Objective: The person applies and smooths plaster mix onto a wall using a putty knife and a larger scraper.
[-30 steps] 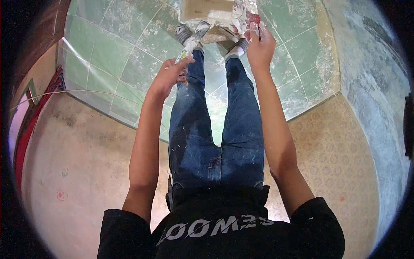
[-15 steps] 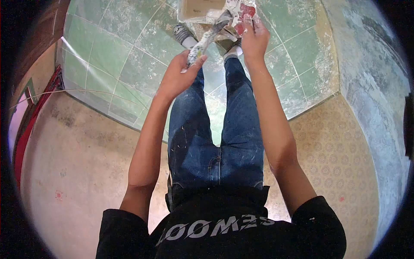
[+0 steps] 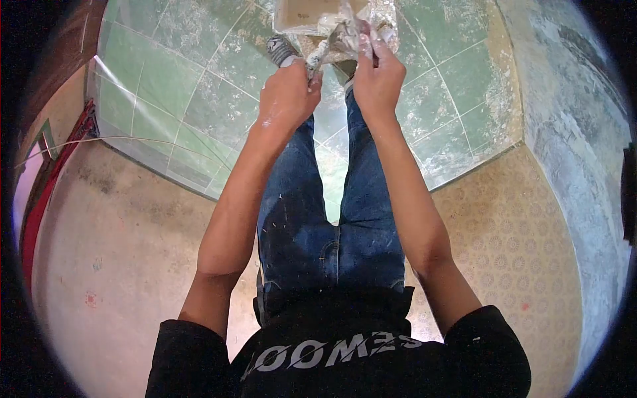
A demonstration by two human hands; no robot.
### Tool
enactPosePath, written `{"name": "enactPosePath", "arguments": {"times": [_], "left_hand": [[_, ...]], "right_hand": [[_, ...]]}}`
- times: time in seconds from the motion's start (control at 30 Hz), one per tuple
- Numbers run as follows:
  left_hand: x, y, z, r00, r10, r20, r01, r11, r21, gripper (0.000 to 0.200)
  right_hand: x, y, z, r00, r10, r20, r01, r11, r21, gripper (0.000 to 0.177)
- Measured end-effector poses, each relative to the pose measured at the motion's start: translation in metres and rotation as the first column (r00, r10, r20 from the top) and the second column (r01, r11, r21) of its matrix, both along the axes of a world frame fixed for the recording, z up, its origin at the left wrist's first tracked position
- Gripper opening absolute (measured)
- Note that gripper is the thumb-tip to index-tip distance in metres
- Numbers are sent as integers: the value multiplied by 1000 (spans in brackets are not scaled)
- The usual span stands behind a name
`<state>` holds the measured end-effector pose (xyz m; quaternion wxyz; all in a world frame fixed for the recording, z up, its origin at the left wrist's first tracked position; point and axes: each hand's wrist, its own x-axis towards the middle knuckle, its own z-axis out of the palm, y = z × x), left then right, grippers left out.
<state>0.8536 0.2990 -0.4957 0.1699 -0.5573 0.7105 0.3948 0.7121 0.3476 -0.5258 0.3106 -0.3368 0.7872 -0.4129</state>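
Observation:
My left hand (image 3: pixel 288 93) is closed round the speckled handle of a putty knife (image 3: pixel 320 54). Whitish paste coats the knife, and its blade end reaches up and right towards my other hand. My right hand (image 3: pixel 380 79) pinches a flat, paste-smeared spreader (image 3: pixel 363 26) between its fingers, seen nearly edge-on. The two tools overlap close together over a paste-streaked tub (image 3: pixel 292 30), which the top of the view cuts off.
My shoe (image 3: pixel 282 50) stands on green floor tiles (image 3: pixel 166 73) spattered with white. A rough blue-white wall (image 3: pixel 564 132) rises on the right. At the left a thin cord (image 3: pixel 113 138) crosses near a red cloth (image 3: pixel 50 192).
Both hands have come closer together. My left hand has turned palm-down, and the red face of the spreader in my right hand has turned away from view.

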Motion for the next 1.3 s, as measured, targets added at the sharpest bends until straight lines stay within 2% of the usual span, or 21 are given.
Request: {"name": "enactPosePath", "arguments": {"times": [0.07,0.1,0.17,0.23,0.3,0.4,0.43,0.57,0.63,0.73,0.77,0.8,0.87,0.9,1.0,1.03,1.17,1.23,1.3], "left_hand": [[3,-2,4,1000,13,-13,-14,1000,-19,32],[4,-2,8,1000,12,-12,-12,1000,-19,32],[5,-3,18,999,42,-18,-41,999,28,40],[0,-5,29,999,39,-27,-38,998,41,41],[-6,-5,31,999,37,-36,-35,998,56,41],[-8,-9,16,999,40,-4,-40,999,1,41],[-5,-11,7,999,38,-21,-38,999,-29,41],[-4,-25,-9,998,59,-3,-59,997,-51,41],[-3,-26,-6,998,60,5,-60,997,-44,41],[-1,-24,10,997,77,10,-77,997,-1,40],[-1,-23,15,995,95,1,-95,995,35,39],[-1,-21,19,996,92,1,-92,995,36,39],[-2,-17,25,988,120,-93,-114,991,62,39],[-4,-17,26,989,119,-92,-113,991,64,39],[-11,-16,24,996,85,-18,-83,993,87,39],[-10,-15,16,997,76,2,-76,996,53,39],[-6,-20,3,996,89,3,-89,996,14,41],[-7,-20,9,996,94,10,-94,995,31,41],[-7,-18,18,995,97,20,-97,994,46,41]], "right_hand": [[-11,0,4,998,5,-63,5,987,161,28],[-14,0,-9,997,-71,-28,73,994,82,28],[-17,-4,-30,997,-58,-46,61,996,60,28],[-17,-2,-42,997,-44,-66,47,998,41,29],[-9,-8,-40,995,82,-50,-76,990,123,29],[-1,-10,-35,988,114,-103,-108,992,57,27],[-1,-7,-31,987,140,-83,-130,985,115,26],[-2,-1,-15,978,185,-95,-170,974,150,25],[-6,-4,-13,1000,-15,2,14,993,118,26],[-19,-10,-39,993,-114,-44,114,993,13,26],[-22,-15,-44,992,-120,26,118,990,72,30],[-23,-18,-51,992,-123,25,121,990,73,30],[-18,-25,-59,997,-77,11,77,997,8,29],[-16,-25,-58,997,-59,42,56,996,69,29],[-2,-24,-48,999,-49,2,49,994,96,30],[2,-23,-43,998,-58,-32,59,998,28,29],[0,-12,-32,999,-33,-20,33,999,32,29],[-5,-14,-35,988,-143,-48,140,988,-63,29],[-11,-21,-35,988,-151,-10,151,988,-34,29]]}}
